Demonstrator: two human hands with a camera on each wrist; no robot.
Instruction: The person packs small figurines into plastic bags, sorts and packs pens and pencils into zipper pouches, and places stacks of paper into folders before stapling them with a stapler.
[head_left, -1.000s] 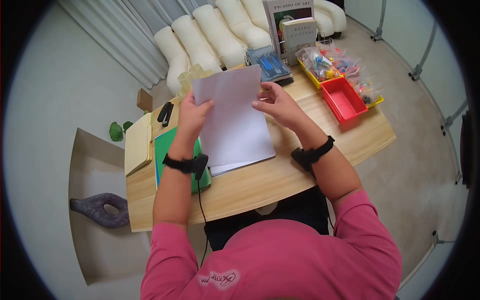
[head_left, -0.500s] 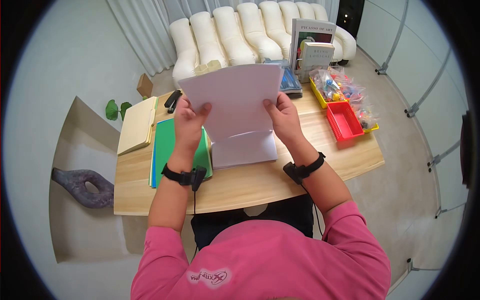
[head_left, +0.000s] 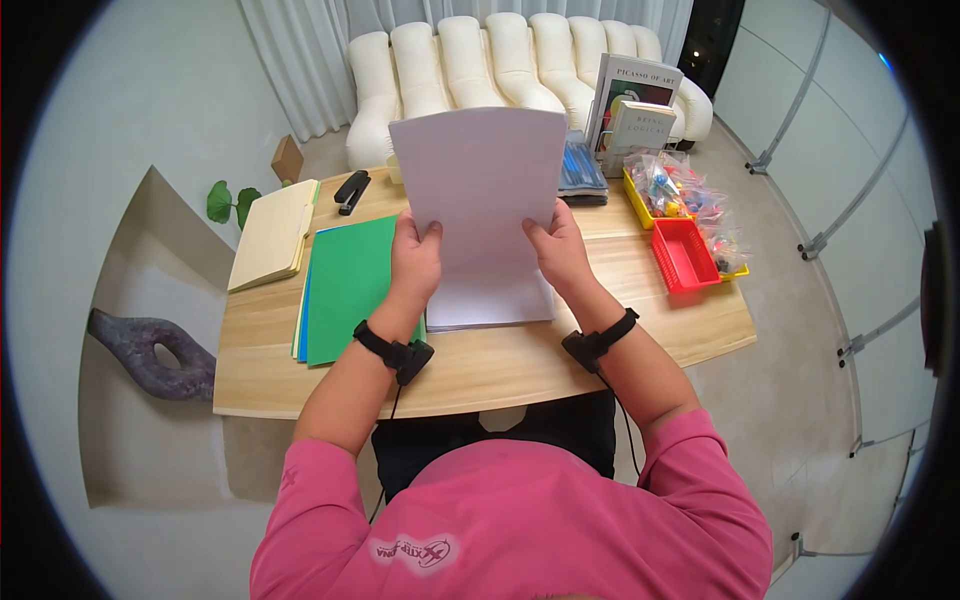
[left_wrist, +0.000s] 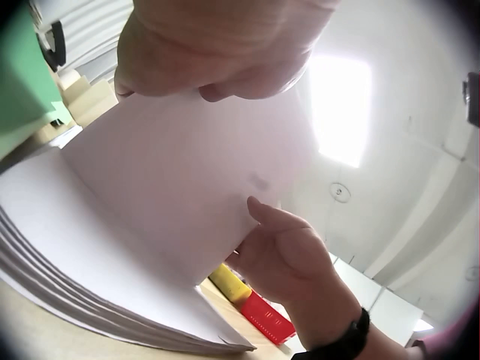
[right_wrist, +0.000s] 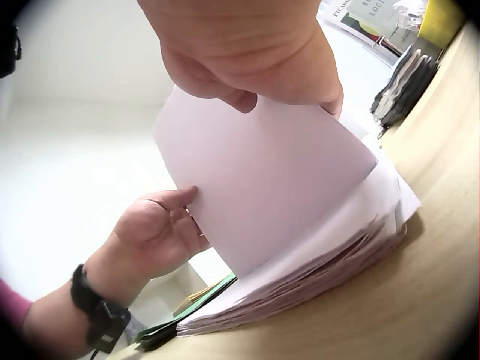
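Observation:
Between my two hands, white paper (head_left: 485, 170) stands raised, its lower end right at a stack of white paper (head_left: 490, 302) on the table. My left hand (head_left: 416, 258) pinches the left edge, thumb on the near face and fingers behind. At the right edge my right hand (head_left: 563, 250) grips it the same way. In the right wrist view the stack's layered, slightly uneven edges (right_wrist: 322, 268) show below the raised paper. The left wrist view has the right thumb pressed on the paper's face (left_wrist: 180, 172). Fingers behind the paper are mostly hidden.
Left of the stack lie a green folder (head_left: 350, 280), cream folders (head_left: 272, 235) and a black stapler (head_left: 351, 190). On the right are a red basket (head_left: 685, 257), a yellow basket (head_left: 638, 197) of bagged items, a blue pencil pouch (head_left: 582, 170) and upright books (head_left: 640, 125).
The right hand, loosely beside the paper a second ago, now grips its right edge. The paper has been tilted up to stand nearly upright over the stack.

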